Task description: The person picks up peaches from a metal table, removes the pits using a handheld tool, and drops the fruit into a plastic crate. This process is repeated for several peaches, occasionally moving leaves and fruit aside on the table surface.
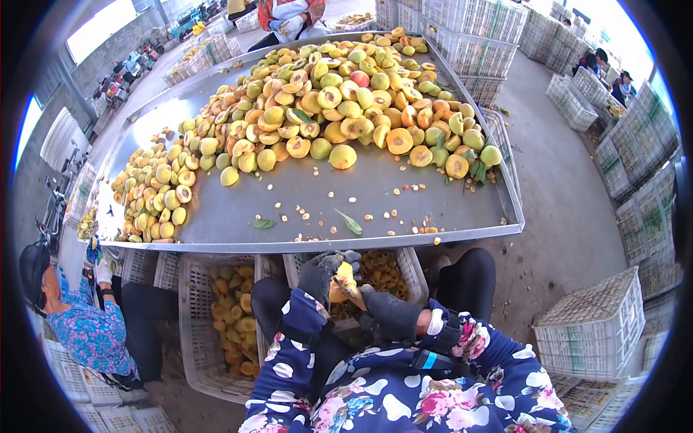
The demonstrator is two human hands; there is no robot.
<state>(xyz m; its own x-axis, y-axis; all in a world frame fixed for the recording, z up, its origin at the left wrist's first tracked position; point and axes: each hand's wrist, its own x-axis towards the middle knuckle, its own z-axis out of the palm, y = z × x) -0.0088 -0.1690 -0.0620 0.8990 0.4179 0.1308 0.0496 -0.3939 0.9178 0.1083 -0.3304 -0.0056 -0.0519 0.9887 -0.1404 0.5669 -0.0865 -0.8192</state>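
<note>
In a dark work glove, my left hand (320, 278) is closed around a piece of yellow peach (343, 278). My right hand (392, 314), also gloved, grips a small knife-like tool (353, 294) whose tip meets the peach. Its exact kind is hard to make out. Both hands are just below the near edge of the metal table (462, 216). Beneath them, a crate (413, 278) contains orange-yellow peach scraps (382, 273). A heap of whole and halved peaches (328, 97) covers much of the tabletop.
Pits (304, 216) and leaves (351, 221) lie scattered on the table. Left of my legs is a crate (193, 317) of peach halves (232, 317). A co-worker (90, 325) sits at left, another (290, 18) across the table. Stacked crates (473, 43) and an upturned crate (595, 321) stand right.
</note>
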